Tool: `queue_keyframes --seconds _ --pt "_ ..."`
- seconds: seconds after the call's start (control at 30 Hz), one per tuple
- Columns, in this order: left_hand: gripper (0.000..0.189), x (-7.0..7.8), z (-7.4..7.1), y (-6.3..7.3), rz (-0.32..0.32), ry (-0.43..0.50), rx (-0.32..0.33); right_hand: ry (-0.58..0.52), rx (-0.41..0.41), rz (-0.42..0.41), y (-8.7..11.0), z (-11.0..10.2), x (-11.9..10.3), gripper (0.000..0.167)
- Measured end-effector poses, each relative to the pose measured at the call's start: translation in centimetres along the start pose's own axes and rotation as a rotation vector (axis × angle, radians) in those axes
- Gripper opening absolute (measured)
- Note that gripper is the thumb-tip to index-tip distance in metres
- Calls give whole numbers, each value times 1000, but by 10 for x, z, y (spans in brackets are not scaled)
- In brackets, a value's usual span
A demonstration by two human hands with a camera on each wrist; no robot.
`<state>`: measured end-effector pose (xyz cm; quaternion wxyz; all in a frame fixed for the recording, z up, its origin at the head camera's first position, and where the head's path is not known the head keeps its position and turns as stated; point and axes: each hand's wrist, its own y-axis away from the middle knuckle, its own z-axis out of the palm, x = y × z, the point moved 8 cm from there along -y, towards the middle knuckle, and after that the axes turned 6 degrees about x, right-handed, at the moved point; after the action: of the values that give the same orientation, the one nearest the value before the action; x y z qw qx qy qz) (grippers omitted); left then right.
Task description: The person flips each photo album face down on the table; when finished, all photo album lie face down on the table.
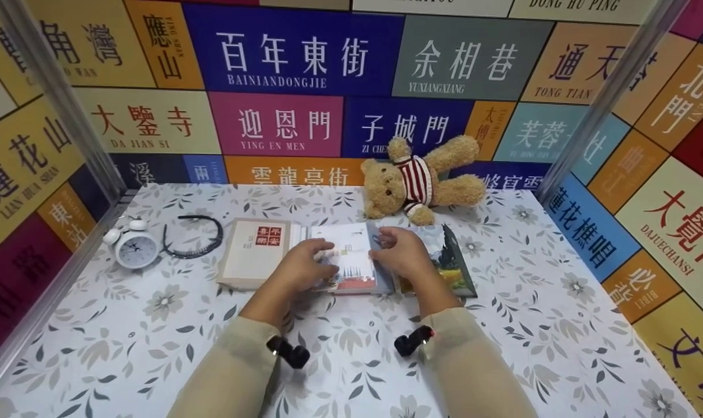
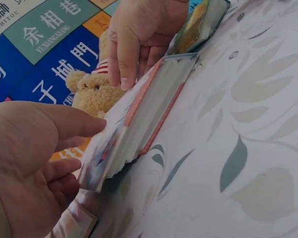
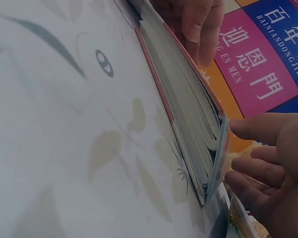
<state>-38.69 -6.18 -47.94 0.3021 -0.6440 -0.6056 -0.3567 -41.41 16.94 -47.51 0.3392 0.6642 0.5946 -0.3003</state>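
Between the two hands lies a thick closed book (image 1: 351, 255) with a pale illustrated cover and a red lower strip; its page edges (image 3: 184, 94) face the near side. My left hand (image 1: 302, 267) is at the book's left side, fingers extended over the cover edge. At the right side is my right hand (image 1: 406, 252), its thumb and bent fingers right at the blue-grey spine. To the left lies a cream book (image 1: 255, 255) with a red square stamp. A book with a painted landscape cover (image 1: 453, 267) lies to the right, partly behind my right hand.
A teddy bear (image 1: 418, 180) in a striped sweater lies on its side behind the books. A white alarm clock (image 1: 135, 247) and a dark headband (image 1: 191, 253) are on the left of the leaf-patterned tablecloth (image 1: 339, 354). Sign-printed panels (image 1: 293, 49) enclose the back and sides.
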Motion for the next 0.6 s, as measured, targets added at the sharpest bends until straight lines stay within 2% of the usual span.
queue_keyframes --seconds 0.17,0.3,0.43,0.6 --pt "54 2 -27 2 -10 133 140 -126 59 -91 6 -3 -22 60" --pt "52 4 -52 5 -11 182 240 -228 47 -150 14 5 -44 57" --pt "51 -2 -69 7 16 170 269 -313 -12 -170 18 24 -62 56" --pt "53 -22 -97 8 26 134 293 -370 -81 -165 19 57 -83 58"
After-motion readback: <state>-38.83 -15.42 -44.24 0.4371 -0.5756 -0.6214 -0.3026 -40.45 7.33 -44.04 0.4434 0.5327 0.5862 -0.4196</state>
